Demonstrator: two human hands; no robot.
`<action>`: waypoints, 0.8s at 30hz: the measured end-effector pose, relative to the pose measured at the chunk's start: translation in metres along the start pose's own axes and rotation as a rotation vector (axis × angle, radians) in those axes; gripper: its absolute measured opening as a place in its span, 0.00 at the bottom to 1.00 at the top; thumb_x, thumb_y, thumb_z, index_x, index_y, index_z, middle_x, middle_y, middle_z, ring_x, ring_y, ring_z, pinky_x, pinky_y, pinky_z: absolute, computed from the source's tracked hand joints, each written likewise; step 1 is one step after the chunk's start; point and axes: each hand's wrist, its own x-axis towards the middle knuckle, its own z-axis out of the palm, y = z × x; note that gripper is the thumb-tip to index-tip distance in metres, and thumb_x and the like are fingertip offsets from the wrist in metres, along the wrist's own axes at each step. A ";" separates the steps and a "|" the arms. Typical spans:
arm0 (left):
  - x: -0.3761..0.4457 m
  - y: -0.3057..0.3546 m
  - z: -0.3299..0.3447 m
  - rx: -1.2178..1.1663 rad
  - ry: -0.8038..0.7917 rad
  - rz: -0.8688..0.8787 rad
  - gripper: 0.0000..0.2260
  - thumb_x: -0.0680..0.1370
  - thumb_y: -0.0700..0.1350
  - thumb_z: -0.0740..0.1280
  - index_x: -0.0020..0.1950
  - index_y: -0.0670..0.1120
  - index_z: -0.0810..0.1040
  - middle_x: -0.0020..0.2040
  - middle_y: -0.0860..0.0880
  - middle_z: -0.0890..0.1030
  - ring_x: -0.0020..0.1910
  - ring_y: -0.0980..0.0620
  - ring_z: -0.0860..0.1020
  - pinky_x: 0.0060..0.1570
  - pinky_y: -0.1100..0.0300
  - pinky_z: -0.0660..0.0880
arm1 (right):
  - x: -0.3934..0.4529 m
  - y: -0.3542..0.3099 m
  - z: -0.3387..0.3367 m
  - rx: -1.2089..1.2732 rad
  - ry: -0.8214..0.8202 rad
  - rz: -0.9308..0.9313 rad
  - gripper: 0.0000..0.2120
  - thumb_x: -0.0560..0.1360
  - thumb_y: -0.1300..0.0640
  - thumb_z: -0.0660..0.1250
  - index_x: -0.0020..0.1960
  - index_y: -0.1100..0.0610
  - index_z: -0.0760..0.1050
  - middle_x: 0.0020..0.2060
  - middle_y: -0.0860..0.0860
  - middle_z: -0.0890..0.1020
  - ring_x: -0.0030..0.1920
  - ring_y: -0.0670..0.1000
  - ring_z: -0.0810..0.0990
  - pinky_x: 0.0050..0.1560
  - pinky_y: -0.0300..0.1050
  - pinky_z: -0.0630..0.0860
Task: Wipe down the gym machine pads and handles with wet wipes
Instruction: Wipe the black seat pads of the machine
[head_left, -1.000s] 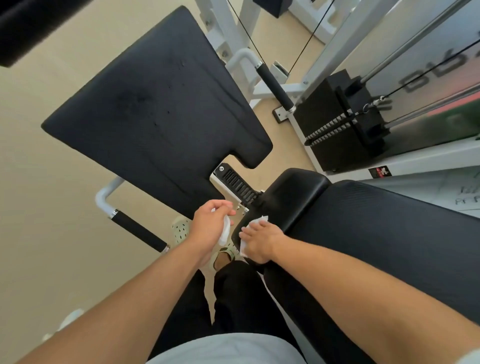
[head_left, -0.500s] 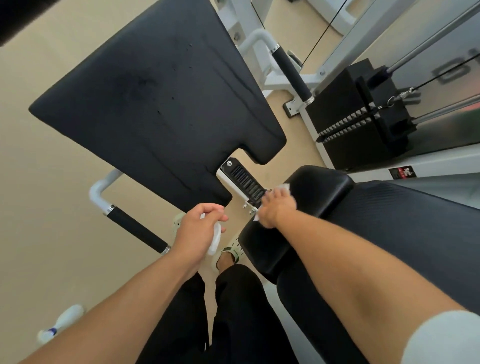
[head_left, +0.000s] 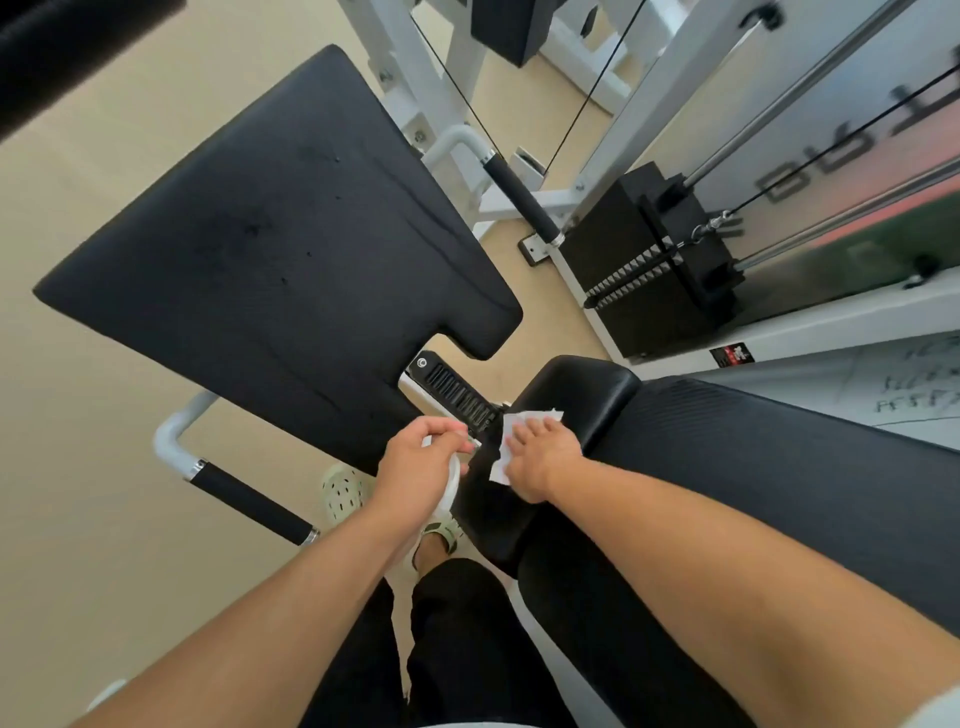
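Right hand (head_left: 540, 457) lies flat, fingers spread, pressing one wet wipe (head_left: 506, 441) onto the small black pad (head_left: 576, 395), covering most of it. Left hand (head_left: 421, 467) is curled round something white, mostly hidden. Two black handles (head_left: 249, 501) (head_left: 522, 200) in view.

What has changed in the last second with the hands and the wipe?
The right hand slid the wet wipe forward along the small black pad, then partway back. The left hand stayed put, closed on something white. Nothing was picked up or released.

Wipe (head_left: 519, 436) on small pad (head_left: 571, 395) (footplate (head_left: 270, 249) left, weight stack (head_left: 649, 260) behind).
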 end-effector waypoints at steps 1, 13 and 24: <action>-0.001 0.005 0.005 0.011 -0.016 0.006 0.05 0.82 0.45 0.65 0.54 0.50 0.81 0.45 0.55 0.83 0.47 0.55 0.81 0.45 0.61 0.73 | 0.002 0.025 -0.006 0.023 0.020 0.071 0.30 0.85 0.49 0.49 0.83 0.60 0.48 0.82 0.59 0.51 0.82 0.60 0.50 0.80 0.58 0.50; 0.010 -0.020 0.010 0.014 -0.008 -0.056 0.04 0.81 0.46 0.66 0.52 0.52 0.80 0.55 0.51 0.81 0.51 0.51 0.81 0.40 0.60 0.73 | 0.051 0.091 -0.044 0.209 -0.006 0.360 0.19 0.83 0.53 0.57 0.71 0.58 0.73 0.65 0.57 0.78 0.65 0.59 0.76 0.63 0.54 0.71; 0.003 -0.022 -0.003 0.010 0.041 -0.045 0.05 0.81 0.44 0.66 0.50 0.52 0.81 0.51 0.52 0.84 0.51 0.51 0.82 0.46 0.58 0.74 | 0.039 -0.051 0.005 -0.109 -0.027 -0.114 0.28 0.85 0.47 0.53 0.81 0.58 0.60 0.79 0.61 0.60 0.79 0.64 0.56 0.78 0.62 0.55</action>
